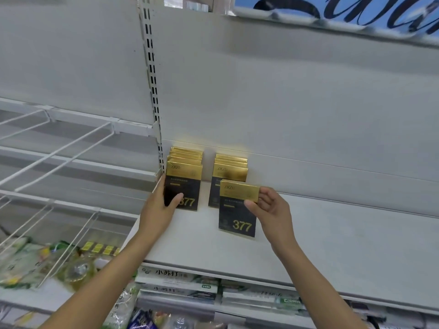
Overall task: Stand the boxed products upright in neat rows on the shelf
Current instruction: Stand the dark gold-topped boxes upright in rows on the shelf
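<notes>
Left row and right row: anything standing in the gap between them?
Nothing; the head view shows only bare shelf and back panel between the left row and right row.

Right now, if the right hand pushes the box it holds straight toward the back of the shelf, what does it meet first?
Probably the front box of the right row, standing just behind the held box that the right hand pinches. The gap between them is hard to judge from this view.
</notes>
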A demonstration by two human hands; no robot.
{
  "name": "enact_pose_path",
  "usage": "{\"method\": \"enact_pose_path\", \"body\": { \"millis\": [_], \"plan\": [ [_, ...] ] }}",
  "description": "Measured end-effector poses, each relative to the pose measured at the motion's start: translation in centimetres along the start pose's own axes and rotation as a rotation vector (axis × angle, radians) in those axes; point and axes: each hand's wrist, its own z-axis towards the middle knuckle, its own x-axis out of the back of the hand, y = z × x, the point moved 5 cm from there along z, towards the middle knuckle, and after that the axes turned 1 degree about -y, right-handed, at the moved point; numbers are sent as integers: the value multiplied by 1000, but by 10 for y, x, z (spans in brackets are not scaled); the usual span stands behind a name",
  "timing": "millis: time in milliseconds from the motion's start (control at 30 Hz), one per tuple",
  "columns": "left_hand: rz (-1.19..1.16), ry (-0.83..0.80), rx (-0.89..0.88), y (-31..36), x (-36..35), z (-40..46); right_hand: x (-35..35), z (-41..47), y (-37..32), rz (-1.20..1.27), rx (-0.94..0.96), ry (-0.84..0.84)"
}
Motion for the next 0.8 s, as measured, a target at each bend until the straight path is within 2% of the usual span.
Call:
{"method": "enact_pose_path", "body": {
  "millis": [433,667,800],
  "plan": [
    [47,23,22,-6,1,0,-29,15,1,-193,96,140],
    [44,32,30,-7,1,1,-38,14,13,-433,252,223],
    [42,34,42,-9,1,2,-46,19,27,-461,168,136]
  ]
}}
